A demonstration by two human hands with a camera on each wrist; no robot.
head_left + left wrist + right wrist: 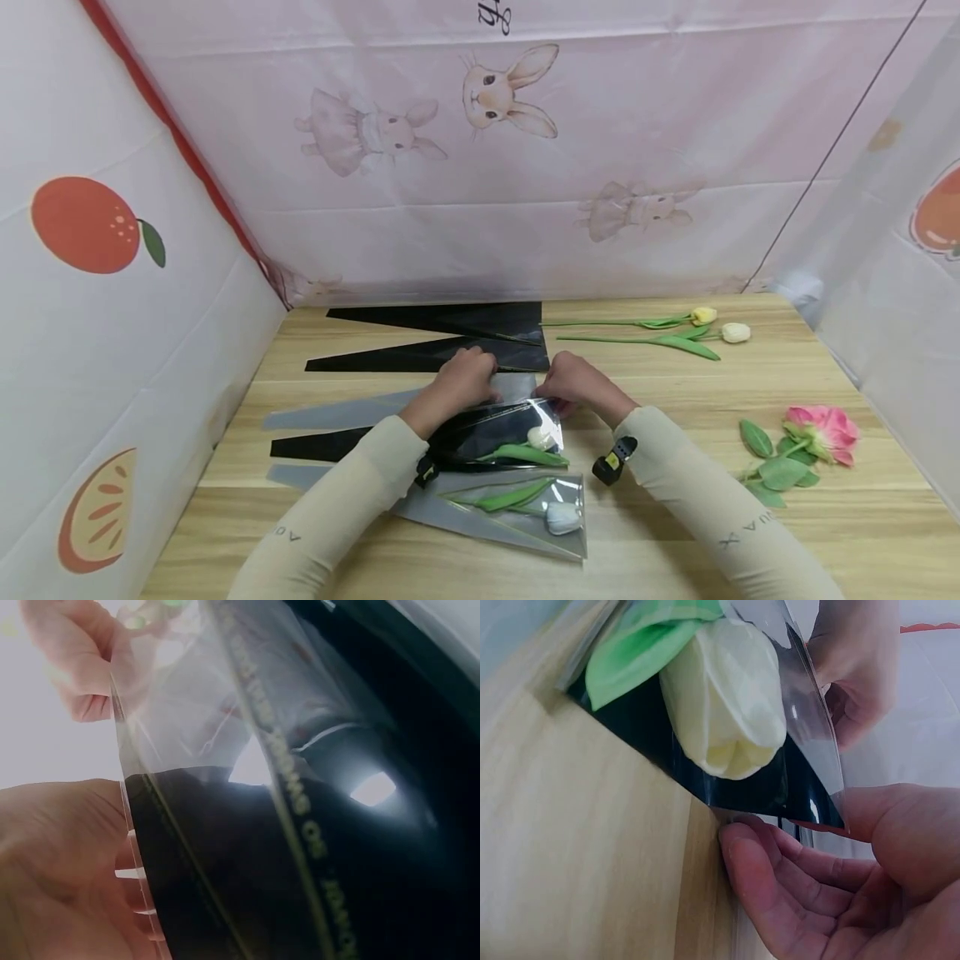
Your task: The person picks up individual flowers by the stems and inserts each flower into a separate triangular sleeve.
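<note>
A black flower sleeve [468,437] with a clear front holds a cream tulip [724,697] with a green leaf [641,652]. Its edge is lifted between my two hands. My right hand [576,382] pinches the sleeve's corner, thumb on one side and fingers behind. Farther along the upper edge, my left hand [463,379] grips the film; in the left wrist view its fingers show behind the clear border. Nearer me lies a grey sleeve [487,523] holding a white tulip [562,517].
Another grey sleeve [326,411] lies partly under the hands. Two black sleeves [480,317] lie at the back. To their right are a yellow tulip [703,316] and a white tulip [736,332]. A pink rose [825,433] rests at the table's right side.
</note>
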